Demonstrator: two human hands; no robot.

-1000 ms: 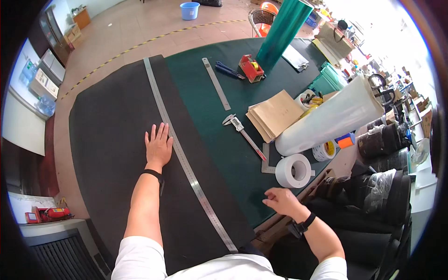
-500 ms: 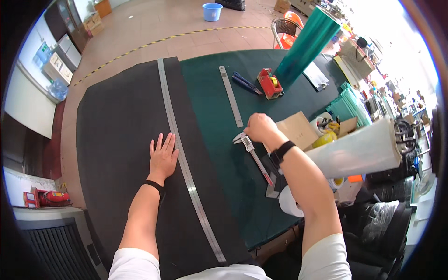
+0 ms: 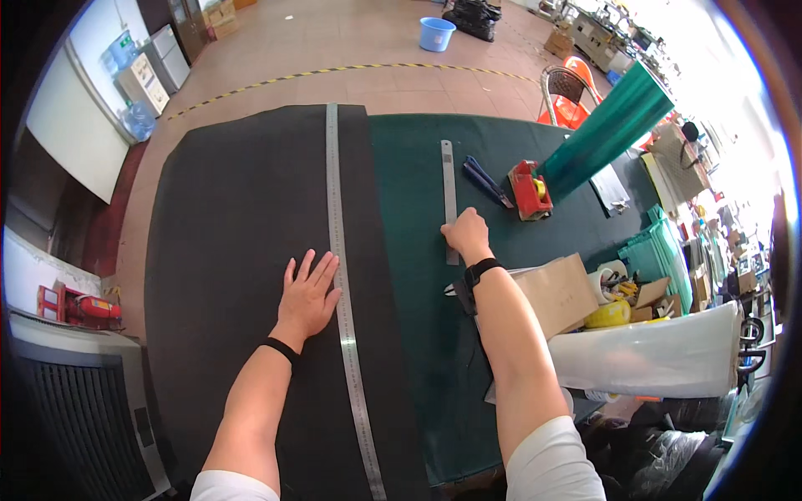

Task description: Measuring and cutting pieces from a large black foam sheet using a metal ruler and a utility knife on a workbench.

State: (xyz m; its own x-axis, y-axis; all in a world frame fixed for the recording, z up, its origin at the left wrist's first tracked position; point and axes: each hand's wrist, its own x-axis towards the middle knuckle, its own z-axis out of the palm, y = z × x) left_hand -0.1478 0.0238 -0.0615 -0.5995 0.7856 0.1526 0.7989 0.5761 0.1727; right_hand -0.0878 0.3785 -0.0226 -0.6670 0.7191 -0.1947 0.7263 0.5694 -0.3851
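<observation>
My left hand (image 3: 307,296) lies flat with fingers spread on a large black sheet (image 3: 242,209), its fingertips against the edge of a long steel ruler (image 3: 337,209). That ruler runs lengthwise down the sheet's right part. My right hand (image 3: 468,234) is closed over the lower part of a short steel ruler (image 3: 449,179) lying on the green tabletop (image 3: 409,250); its fingertips are partly hidden. Below the right wrist, a digital caliper (image 3: 451,290) is mostly covered by my forearm. A dark blue-handled cutting tool (image 3: 487,181) rests right of the short ruler.
A red tape dispenser (image 3: 530,192) stands beside a tall green film roll (image 3: 610,129). Further right are brown cardboard (image 3: 555,296), a box of small items and a clear plastic roll (image 3: 652,351). Beyond the table are a blue bucket (image 3: 436,35) and orange chair (image 3: 576,92).
My right hand has moved from beside the caliper's jaws forward onto the short ruler. The left hand stays flat near the long ruler. The whole view has turned slightly.
</observation>
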